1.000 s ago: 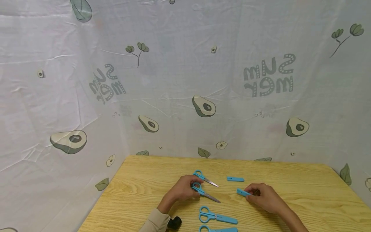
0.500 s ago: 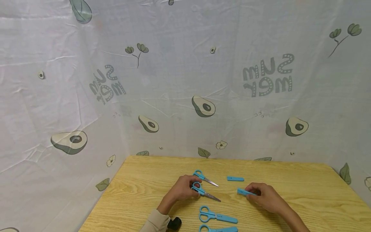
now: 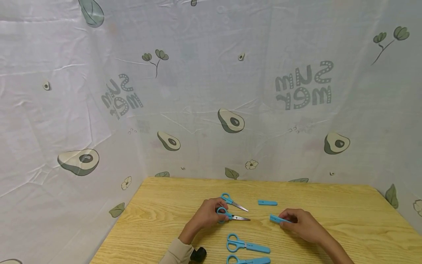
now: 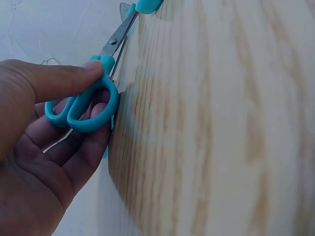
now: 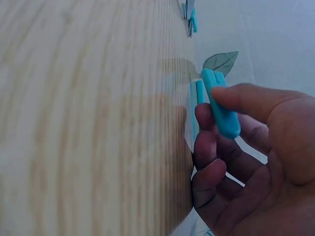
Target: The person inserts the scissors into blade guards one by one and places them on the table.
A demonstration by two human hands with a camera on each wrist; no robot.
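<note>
1. A pale cloth [image 3: 197, 84] printed with avocados and leaves fills the upper frame; below it spreads a wood-grain table [image 3: 171, 200].
2. At lower centre, the left hand [image 3: 207, 214] grips the blue handles of a pair of scissors [image 3: 234, 217], bare blades pointing right.
3. At lower right, the right hand [image 3: 300, 224] pinches a blue blade cover [image 3: 276, 219] between thumb and fingers, apart from those blades.
4. Just above them lie uncovered scissors [image 3: 238, 206] and a loose cover [image 3: 267, 202].
5. Two covered pairs [image 3: 255, 247] lie at the bottom centre, the lower one cut off by the frame's edge.
</note>
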